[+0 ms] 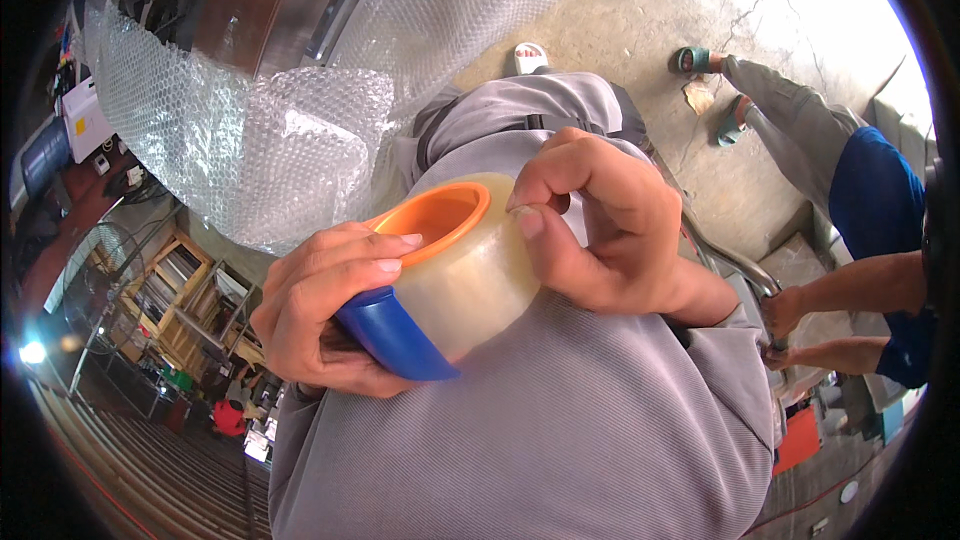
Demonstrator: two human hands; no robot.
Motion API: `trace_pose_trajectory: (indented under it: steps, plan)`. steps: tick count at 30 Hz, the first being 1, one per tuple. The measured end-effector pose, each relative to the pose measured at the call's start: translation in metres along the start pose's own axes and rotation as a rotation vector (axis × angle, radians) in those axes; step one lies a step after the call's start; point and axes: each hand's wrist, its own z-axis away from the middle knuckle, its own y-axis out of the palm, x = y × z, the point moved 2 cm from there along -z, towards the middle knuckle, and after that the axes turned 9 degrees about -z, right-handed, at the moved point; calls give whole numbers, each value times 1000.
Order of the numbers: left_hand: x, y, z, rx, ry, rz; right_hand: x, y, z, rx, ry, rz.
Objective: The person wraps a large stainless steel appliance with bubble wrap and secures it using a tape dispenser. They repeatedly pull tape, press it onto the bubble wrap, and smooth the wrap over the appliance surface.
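A tape dispenser with an orange hub [450, 235] and a blue guard [395, 333] is held in front of my chest. It carries a thick roll of clear packing tape [475, 292]. My left hand [325, 305] is closed round the dispenser, two fingertips reaching over the orange rim. At the roll's right side, my right hand [615, 225] pinches thumb and forefinger together against the tape's surface. Whether a loose tape end lies between those fingertips is too small to make out.
Bubble wrap [320, 130] spreads over the upper left beside a metal-faced unit [245, 5]. On the right, another person's hands [785, 325] grip a metal bar [735, 258]. A wooden crate [180, 285] stands at the left. Concrete floor [630, 30] shows at the top.
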Motion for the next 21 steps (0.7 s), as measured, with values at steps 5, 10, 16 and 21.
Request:
trace_pose_trajectory:
  steps: [5,10,16,21]
  plan:
    - [-1,4,5,-31,-22,-36,-7,1,-2,-5,29,-99]
    - [0,-5,9,145,-36,51,-14,5,0,-25,18,-147]
    - [2,-1,12,11,-83,28,-15,7,1,-33,18,-149]
    - [2,-3,15,37,-88,21,-13,8,2,-55,51,-113]
